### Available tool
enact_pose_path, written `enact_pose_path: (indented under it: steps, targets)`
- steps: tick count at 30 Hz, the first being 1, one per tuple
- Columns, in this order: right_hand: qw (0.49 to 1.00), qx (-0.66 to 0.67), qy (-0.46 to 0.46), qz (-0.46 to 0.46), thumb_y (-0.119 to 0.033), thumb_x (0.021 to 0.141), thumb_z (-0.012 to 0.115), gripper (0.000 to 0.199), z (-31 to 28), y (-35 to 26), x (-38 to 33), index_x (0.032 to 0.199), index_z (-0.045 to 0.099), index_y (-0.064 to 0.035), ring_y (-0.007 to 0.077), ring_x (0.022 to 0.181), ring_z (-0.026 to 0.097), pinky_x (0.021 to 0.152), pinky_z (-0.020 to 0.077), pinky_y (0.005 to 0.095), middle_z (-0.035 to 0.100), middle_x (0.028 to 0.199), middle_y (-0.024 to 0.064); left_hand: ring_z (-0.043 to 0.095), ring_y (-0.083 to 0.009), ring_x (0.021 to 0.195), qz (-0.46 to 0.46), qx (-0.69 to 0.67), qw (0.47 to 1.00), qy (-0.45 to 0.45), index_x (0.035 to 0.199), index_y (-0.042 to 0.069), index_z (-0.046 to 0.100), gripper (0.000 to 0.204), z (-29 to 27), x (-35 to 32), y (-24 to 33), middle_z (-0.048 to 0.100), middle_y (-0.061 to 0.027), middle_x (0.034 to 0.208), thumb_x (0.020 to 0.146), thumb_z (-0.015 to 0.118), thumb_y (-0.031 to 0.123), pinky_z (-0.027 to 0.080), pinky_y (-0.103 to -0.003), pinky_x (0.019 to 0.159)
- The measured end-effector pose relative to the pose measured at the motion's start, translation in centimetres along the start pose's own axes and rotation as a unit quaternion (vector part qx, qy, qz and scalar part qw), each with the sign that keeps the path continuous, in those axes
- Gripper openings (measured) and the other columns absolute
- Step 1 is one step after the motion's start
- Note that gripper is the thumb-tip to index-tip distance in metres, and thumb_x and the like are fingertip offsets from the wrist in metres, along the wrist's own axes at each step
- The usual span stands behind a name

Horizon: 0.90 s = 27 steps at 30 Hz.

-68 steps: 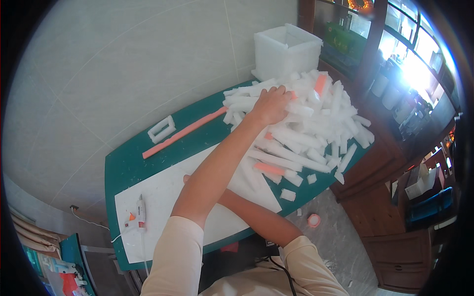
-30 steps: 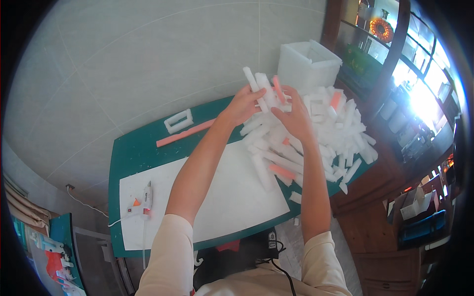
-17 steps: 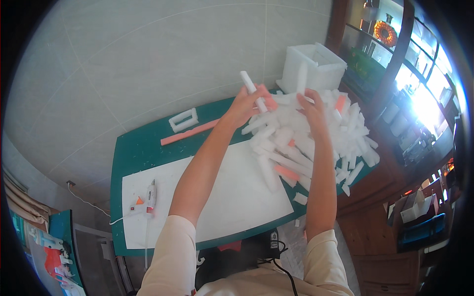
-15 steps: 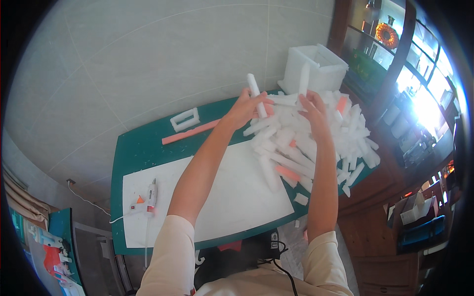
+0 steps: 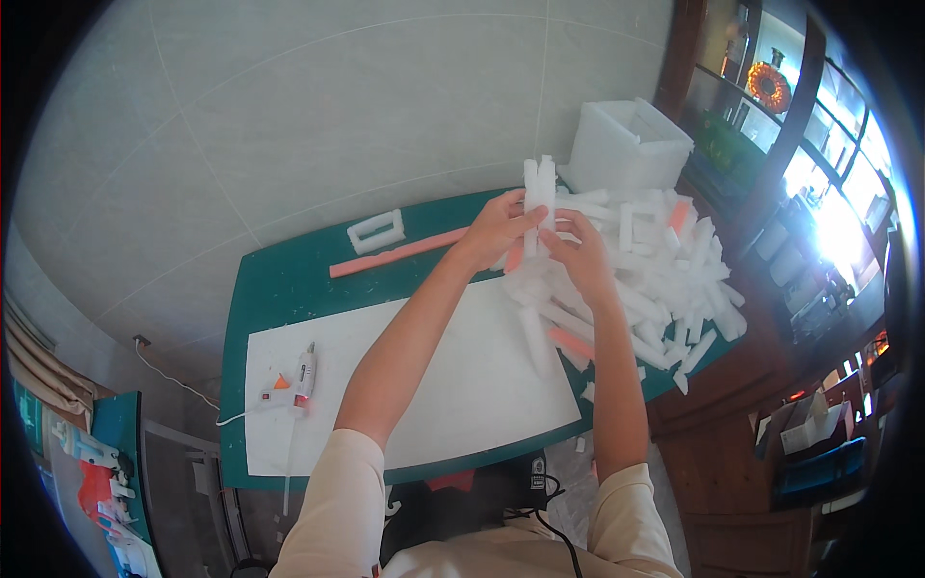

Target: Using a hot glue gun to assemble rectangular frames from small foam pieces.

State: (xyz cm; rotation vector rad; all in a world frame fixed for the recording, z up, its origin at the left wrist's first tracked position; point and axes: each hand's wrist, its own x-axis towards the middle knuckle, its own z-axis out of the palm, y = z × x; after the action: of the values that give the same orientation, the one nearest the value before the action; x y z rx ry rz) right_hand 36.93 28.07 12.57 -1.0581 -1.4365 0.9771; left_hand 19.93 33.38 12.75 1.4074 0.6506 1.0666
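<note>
Two white foam strips stand upright side by side over the left part of a foam heap. My left hand point(image 5: 503, 231) is closed around the left foam strip point(image 5: 530, 183), its thumb reaching across the front. My right hand point(image 5: 580, 252) has its fingers against the right foam strip point(image 5: 547, 183), close to my left fingertips. The strips seem to touch along their length, with their upper ends nearly level. Below and to the right of my hands spreads the heap of white foam pieces point(image 5: 655, 289), with a few pink ones among them.
On the green table point(image 5: 279, 279) lie a white board point(image 5: 424, 385), a corded glue gun point(image 5: 305, 371), a long pink foam strip point(image 5: 395, 252) and a small white foam frame point(image 5: 376, 231). A white foam box point(image 5: 626, 144) stands at the back right, near a wooden cabinet point(image 5: 694, 58).
My right hand has moved left with its foam strip, bringing it beside the one in my left hand. The left strip has turned from leaning to upright. The view has shifted slightly.
</note>
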Motion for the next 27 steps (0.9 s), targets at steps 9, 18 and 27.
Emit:
enact_pose_path:
  steps: [9, 18, 27]
  targets:
    - [0.999, 0.003, -0.025, 0.027, -0.011, 0.084, 0.075, 0.060, -0.5, 0.3, -0.5, 0.138, 0.048, -0.0070, 0.0167, 0.087, 0.067, 0.076, 0.0530, 0.0284, 0.061, 0.115, 0.0129, 0.065, -0.0184, 0.098, -0.004, -0.033, 0.999, 0.005, 0.132, -0.003, 0.048, 0.047, 0.8, 0.2, 0.3, 0.065, -0.0127, 0.111, 0.096, 0.064, 0.023, 0.054, -0.031, 0.081]
    - [0.996, -0.092, -0.014, 0.000, -0.003, 0.077, 0.073, 0.080, -0.6, 1.0, -0.4, 0.146, 0.038, -0.0176, 0.0183, 0.081, 0.066, 0.075, 0.0526, 0.0316, 0.056, 0.121, 0.0141, 0.062, -0.0270, 0.111, -0.004, -0.153, 0.987, 0.054, 0.136, -0.002, 0.040, 0.051, 1.2, 0.9, 0.2, 0.060, -0.0180, 0.122, 0.097, 0.062, 0.022, 0.053, -0.041, 0.092]
    - [0.993, -0.104, 0.050, -0.016, -0.004, 0.082, 0.065, 0.030, -1.8, 2.0, 0.0, 0.112, 0.066, -0.0057, 0.0192, 0.074, 0.067, 0.070, 0.0521, 0.0307, 0.065, 0.078, 0.0062, 0.061, -0.0303, 0.113, 0.011, -0.185, 0.980, 0.070, 0.132, 0.000, 0.041, 0.045, 0.1, 1.3, 0.5, 0.059, -0.0187, 0.123, 0.099, 0.059, 0.025, 0.051, -0.045, 0.095]
